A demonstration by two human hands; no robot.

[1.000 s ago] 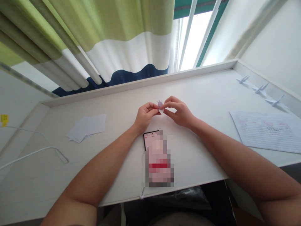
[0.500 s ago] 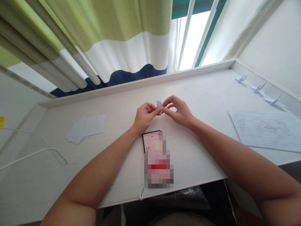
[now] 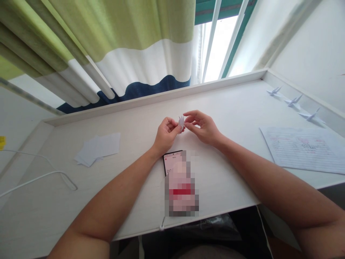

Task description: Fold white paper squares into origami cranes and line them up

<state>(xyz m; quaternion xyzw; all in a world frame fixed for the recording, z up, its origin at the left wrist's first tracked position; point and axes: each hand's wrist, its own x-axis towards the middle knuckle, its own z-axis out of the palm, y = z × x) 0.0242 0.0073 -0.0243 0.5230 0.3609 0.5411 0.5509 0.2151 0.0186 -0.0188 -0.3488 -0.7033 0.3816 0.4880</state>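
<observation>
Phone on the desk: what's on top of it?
A pixelated patch covers most of the phone, which lies below the left hand holding folded paper. Only the phone's top-left corner and a strip of lit screen show; the rest is hidden.

Desk (image 3: 229, 176), around held paper crane (image 3: 181, 121): loose sheets (image 3: 97, 149) at nine o'clock, phone (image 3: 170, 162) at six, lined page (image 3: 303, 151) at three, cranes (image 3: 292, 102) at two.
</observation>
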